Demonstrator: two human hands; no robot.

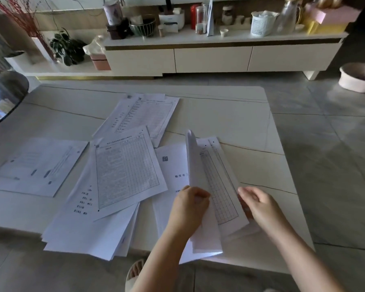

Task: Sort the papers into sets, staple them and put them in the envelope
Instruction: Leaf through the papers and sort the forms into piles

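Over table [230, 114] — left hand [190, 204], right hand [256, 204] | both pinch sheets [217, 186]

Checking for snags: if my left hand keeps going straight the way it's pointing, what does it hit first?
The left hand points up and right, so it would likely press into the grid sheet it is lifting pages from; depth is hard to judge.

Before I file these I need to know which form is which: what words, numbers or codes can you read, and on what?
"输变电工": roughly so, large characters on the cover sheet, partly hidden by the lifted sheet that the left hand holds.
QR code: same cover sheet, unreadable.
Gridded form: heading and rows too blurred.
Form under the right hand: too small.
Far pile, left sheet: unreadable.
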